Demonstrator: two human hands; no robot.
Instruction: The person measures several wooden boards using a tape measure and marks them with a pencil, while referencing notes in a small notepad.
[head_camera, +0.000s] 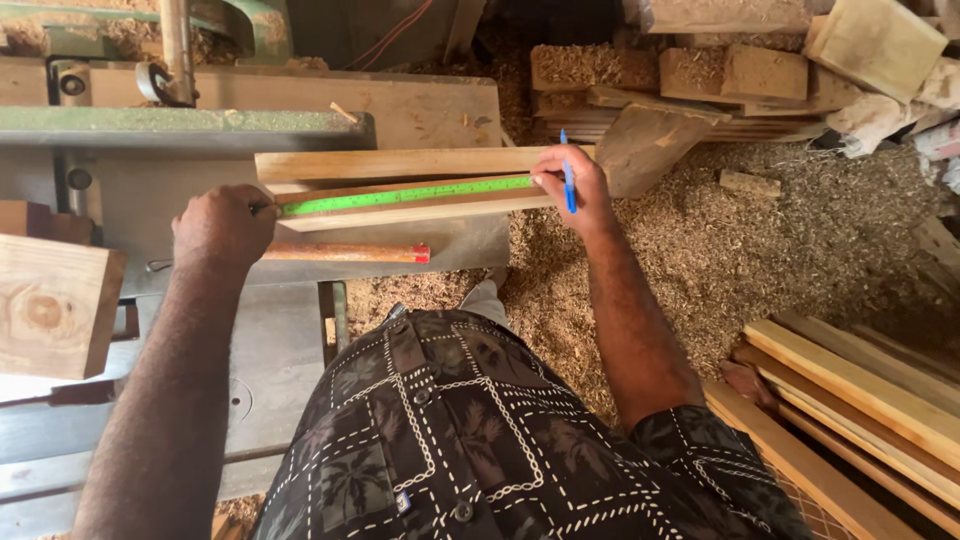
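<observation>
A green tape measure blade (405, 196) lies stretched along a narrow wooden strip (420, 210) on the grey machine table (150, 200). My left hand (222, 225) pins the tape's left end against the strip. My right hand (572, 190) rests on the strip's right end, presses the tape down and grips a blue pen (566, 170) pointing upward. A second, wider wooden board (395, 163) lies just behind the strip. In front of it lies a round wooden handle with a red tip (345, 253).
A thick wooden block (52, 305) sits at the left edge. Sawdust (760, 250) covers the floor to the right. Stacked planks (860, 400) lie at lower right, offcuts and blocks (720, 80) at the top right. A green machine frame (180, 60) stands behind the table.
</observation>
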